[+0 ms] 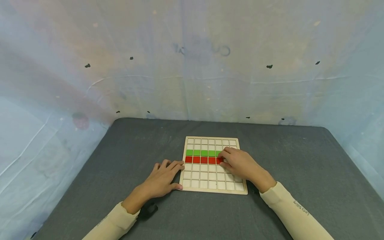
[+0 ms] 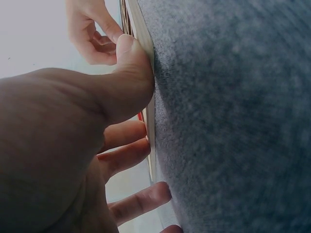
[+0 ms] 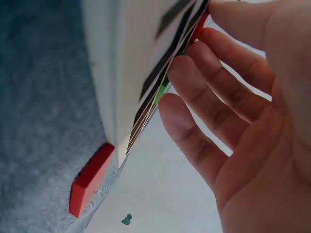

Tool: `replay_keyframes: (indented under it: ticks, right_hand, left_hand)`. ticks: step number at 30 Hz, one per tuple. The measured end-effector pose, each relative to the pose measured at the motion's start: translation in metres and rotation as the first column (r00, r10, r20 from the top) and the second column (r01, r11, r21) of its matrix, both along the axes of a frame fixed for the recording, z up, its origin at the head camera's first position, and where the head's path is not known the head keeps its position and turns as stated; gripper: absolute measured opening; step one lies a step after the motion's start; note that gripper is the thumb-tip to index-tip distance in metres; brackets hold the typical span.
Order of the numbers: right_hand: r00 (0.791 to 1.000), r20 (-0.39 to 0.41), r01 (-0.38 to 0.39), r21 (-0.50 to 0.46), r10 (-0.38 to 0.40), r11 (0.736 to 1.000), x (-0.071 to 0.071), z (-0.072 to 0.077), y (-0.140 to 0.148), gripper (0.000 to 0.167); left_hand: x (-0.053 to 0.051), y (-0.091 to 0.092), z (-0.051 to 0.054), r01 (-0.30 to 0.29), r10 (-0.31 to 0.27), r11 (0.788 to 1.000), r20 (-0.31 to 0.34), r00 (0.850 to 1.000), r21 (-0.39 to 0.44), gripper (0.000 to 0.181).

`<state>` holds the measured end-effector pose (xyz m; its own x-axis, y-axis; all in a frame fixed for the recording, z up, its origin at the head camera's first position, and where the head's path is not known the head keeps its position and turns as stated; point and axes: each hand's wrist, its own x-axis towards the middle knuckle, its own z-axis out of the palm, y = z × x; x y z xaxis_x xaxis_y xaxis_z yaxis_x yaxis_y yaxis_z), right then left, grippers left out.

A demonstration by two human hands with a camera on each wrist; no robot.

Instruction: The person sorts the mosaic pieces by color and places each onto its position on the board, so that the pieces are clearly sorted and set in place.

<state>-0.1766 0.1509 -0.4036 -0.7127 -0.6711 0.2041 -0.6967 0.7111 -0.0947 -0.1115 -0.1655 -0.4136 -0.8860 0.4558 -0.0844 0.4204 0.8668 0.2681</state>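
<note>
A pale wooden grid board [image 1: 204, 183] lies on the dark table, with a row of green tiles [image 1: 204, 153] above a row of red tiles [image 1: 204, 160]. My left hand [image 1: 163, 178] steadies its left side, fingertips along that edge and thumb against the near left corner. On the right part of the board is my right hand [image 1: 241, 163]. Its thumb and index finger [image 3: 218, 41] meet at the rightmost red tile [image 1: 220, 160] and pinch it; the other fingers hang loosely bent. In the right wrist view another red tile [image 3: 90, 182] lies on the cloth beside the board.
Grey cloth covers the table [image 1: 144, 143], which has rounded far corners. Pale sheeting [image 1: 192, 83] with small dark marks hangs behind and at the sides. Near my left wrist is a black object [image 1: 149, 210], partly under the sleeve.
</note>
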Motion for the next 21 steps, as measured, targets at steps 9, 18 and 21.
replay_keyframes:
  ticks: [9,18,21]
  right_hand:
    - [1.000,0.004,0.000,0.002,0.000,1.000,-0.0008,-0.0019,0.0001,0.021]
    - [1.000,0.004,0.004,-0.006,-0.004,1.000,0.0006,-0.0006,-0.0003,0.020]
    - [1.000,0.000,0.005,0.008,-0.005,1.000,0.0010,0.0009,0.0013,0.020]
  left_hand:
    - [0.0008,-0.0004,-0.0003,0.000,0.000,1.000,-0.010,1.000,0.000,0.069]
    - [0.0004,-0.0005,-0.0007,0.003,-0.003,1.000,-0.015,1.000,0.002,0.069]
    - [0.0003,0.0001,-0.0003,0.002,-0.002,1.000,-0.012,1.000,-0.001,0.069]
